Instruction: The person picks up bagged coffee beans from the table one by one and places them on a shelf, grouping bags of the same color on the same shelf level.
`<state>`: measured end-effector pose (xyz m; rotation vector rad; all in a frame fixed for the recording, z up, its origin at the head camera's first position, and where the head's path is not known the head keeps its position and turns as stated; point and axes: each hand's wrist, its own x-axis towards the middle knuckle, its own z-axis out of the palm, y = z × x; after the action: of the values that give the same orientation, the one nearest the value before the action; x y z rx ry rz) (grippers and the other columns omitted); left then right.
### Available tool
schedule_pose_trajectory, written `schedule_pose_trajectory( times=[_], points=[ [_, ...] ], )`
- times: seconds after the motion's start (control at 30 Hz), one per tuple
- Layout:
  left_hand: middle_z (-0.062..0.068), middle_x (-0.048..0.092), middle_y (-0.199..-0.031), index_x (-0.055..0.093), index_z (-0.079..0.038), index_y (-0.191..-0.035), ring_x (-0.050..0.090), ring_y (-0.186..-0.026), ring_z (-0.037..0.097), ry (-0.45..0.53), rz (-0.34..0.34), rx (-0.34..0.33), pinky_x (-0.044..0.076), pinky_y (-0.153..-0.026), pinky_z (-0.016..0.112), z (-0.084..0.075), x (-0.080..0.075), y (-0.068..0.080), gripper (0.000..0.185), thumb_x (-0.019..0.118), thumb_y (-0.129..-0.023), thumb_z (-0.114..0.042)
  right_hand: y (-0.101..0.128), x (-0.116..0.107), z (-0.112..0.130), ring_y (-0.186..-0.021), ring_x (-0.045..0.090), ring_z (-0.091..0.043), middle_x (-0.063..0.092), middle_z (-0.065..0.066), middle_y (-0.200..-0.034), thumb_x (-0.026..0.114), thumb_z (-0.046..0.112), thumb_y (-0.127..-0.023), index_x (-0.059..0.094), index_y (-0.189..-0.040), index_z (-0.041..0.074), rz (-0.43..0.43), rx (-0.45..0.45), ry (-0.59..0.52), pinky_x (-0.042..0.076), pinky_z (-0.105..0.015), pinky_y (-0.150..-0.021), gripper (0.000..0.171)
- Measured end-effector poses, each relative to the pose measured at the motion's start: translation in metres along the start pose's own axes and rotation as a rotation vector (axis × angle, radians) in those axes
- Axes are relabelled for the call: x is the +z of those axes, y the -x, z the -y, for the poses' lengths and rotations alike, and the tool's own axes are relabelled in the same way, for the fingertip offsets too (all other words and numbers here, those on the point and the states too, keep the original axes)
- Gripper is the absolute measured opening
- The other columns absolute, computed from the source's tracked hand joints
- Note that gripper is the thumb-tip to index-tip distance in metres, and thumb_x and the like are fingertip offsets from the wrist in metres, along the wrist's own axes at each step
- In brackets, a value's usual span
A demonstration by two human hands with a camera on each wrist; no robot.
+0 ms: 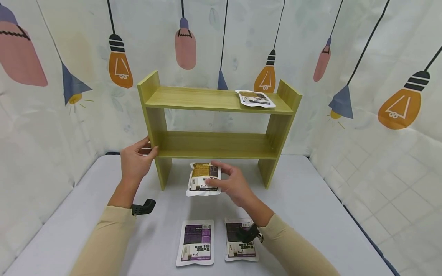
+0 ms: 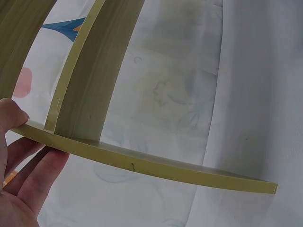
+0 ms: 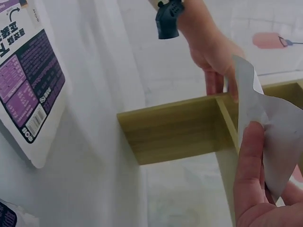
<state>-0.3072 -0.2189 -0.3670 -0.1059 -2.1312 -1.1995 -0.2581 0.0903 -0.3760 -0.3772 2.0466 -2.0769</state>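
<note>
A light yellow-green wooden shelf (image 1: 221,147) with two boards stands on the table in the head view. My left hand (image 1: 136,159) grips the edge of its left side panel (image 2: 156,166), thumb on one face and fingers on the other. Between the thumb and fingers of my right hand (image 1: 233,183) is a white pouch (image 1: 200,188) with a gold-and-black label, held in front of the shelf, just under the lower board. The right wrist view shows this pouch (image 3: 279,137) from its plain back, bent near the thumb.
On the top board, at the right, lies another gold-labelled pouch (image 1: 255,99). Two pouches with purple labels lie on the white table (image 1: 159,245) nearer me: a left one (image 1: 196,243) and a right one (image 1: 238,245), partly covered by my right wrist's black strap. A patterned curtain (image 1: 145,23) hangs behind.
</note>
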Motion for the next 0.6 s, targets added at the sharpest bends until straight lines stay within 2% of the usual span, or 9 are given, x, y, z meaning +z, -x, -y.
schedule_pose_trajectory(
  times=[0.43, 0.6],
  points=[
    [0.022, 0.074, -0.119, 0.063, -0.012, -0.140, 0.076, -0.094, 0.040, -0.001, 0.006, -0.005, 0.045, -0.066, -0.001, 0.000, 0.000, 0.000, 0.046, 0.072, -0.094, -0.016, 0.001, -0.004, 0.022, -0.097, 0.070, -0.021, 0.055, -0.013, -0.145, 0.080, 0.000, -0.084, 0.058, -0.147, 0.017, -0.034, -0.019, 0.009, 0.064, -0.040, -0.078, 0.069],
    [0.022, 0.075, -0.118, 0.063, -0.012, -0.139, 0.076, -0.094, 0.041, -0.003, 0.004, -0.001, 0.045, -0.066, -0.001, 0.001, -0.001, 0.000, 0.046, 0.072, -0.094, -0.015, 0.001, -0.005, 0.028, -0.097, 0.070, -0.021, 0.053, -0.013, -0.146, 0.079, -0.002, -0.083, 0.058, -0.147, 0.015, -0.023, -0.029, 0.003, 0.064, -0.040, -0.079, 0.069]
  ],
)
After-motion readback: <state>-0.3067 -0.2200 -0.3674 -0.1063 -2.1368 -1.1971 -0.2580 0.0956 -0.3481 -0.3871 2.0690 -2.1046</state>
